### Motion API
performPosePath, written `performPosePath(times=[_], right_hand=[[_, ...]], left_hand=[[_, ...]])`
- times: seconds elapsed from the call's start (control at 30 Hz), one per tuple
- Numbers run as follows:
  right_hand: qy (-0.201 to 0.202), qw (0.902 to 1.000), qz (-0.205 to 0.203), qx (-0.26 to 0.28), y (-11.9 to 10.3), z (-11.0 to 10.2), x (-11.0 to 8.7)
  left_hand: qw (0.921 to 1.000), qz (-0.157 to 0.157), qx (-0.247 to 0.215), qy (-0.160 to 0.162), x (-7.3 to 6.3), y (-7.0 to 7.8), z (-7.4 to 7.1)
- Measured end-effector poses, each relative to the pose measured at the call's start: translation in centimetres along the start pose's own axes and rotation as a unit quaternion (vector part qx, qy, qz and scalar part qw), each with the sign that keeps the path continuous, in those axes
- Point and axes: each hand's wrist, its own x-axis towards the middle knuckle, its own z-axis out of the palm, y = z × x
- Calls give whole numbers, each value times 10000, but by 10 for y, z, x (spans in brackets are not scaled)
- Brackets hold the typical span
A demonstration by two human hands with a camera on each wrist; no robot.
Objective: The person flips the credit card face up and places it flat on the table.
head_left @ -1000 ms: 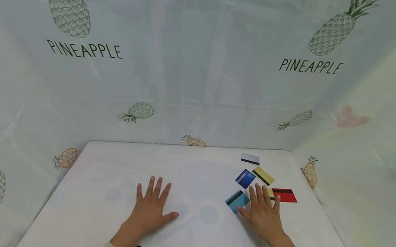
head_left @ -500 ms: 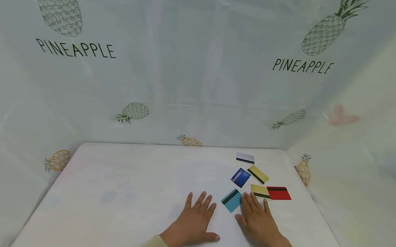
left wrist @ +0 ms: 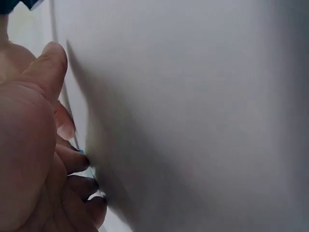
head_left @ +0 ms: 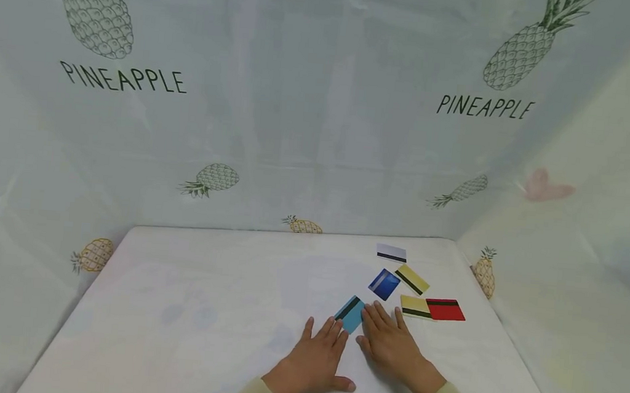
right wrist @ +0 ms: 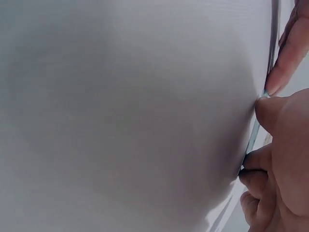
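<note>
1. White rectangular table (head_left: 190, 298): near edge and both near corners cut off below in head view.
2. Light-blue rectangular card with dark stripe (head_left: 351, 313): near-left edge partly under left hand (head_left: 317, 358); rightmost corner obscured by right hand (head_left: 390, 345).
3. Wrist views: both hands cropped; card mere teal slivers.
4. Yellow card with dark stripe (head_left: 415, 306), red card with dark stripe (head_left: 446, 310), towards table's right edge: overlapping or abutting, can't tell.
5. Glossy dark-blue card (head_left: 384, 284): markings too small.

Light-blue card (head_left: 353, 315) shifted leftward, right hand (head_left: 392, 346) too, left hand (head_left: 314, 359) touching card
</note>
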Motion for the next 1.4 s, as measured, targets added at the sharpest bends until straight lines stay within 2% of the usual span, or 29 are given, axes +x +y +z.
performPosePath(times=[0.2,0.5,0.67,0.83,0.93,1.0,1.17,1.23,1.3,1.4], right_hand=[[-63,9996,-253,-67,-24,-1,24],[-288,9955,-896,74,-72,1,52],[-342,9936,-1073,89,-93,6,59],[-234,9911,-1299,144,-106,8,62],[-195,9887,-1474,215,-106,6,64],[-64,9881,-1519,250,-102,5,68],[640,9871,-1432,321,-89,1,88],[848,9856,-1429,299,-86,0,98],[898,9851,-1450,221,-86,-1,106],[752,9864,-1459,136,-87,-1,116]], left_hand=[[9992,-265,-218,223,-16,-30,0],[9939,-817,-591,452,-52,-86,-7],[9915,-988,-672,507,-67,-106,-5],[9886,-1170,-814,481,-75,-121,-3],[9870,-1234,-893,513,-76,-127,-2],[9862,-1243,-874,665,-76,-130,-2],[9792,-1205,-503,1553,-65,-144,-6],[9758,-1205,-366,1788,-60,-148,-8],[9747,-1199,-300,1860,-54,-151,-10],[9772,-1196,-240,1738,-48,-153,-11]])
